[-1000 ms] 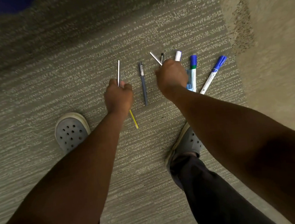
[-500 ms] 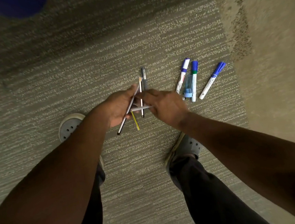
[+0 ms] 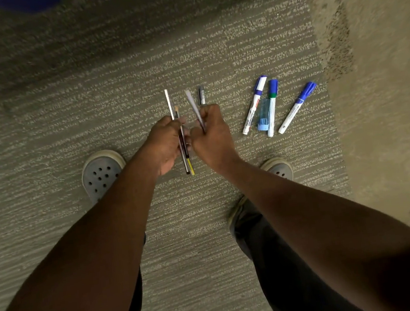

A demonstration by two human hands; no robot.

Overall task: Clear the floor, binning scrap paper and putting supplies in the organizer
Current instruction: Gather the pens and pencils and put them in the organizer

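You are now raising both hands off the carpet, your left hand [image 3: 165,144] gripping a bundle of pencils [image 3: 183,142] while your right hand [image 3: 209,132] is lifting a white pen [image 3: 193,105].

Both bare forearms reached forward and down from the near corners, converging at the middle. The left hand [image 3: 165,144] was curled with its fingers closed around a small bundle of thin sticks, palm turned right. The right hand [image 3: 209,134] sat just beside it, nearly touching, back upward, thumb and fingers pinched on another thin stick pointing to the far side
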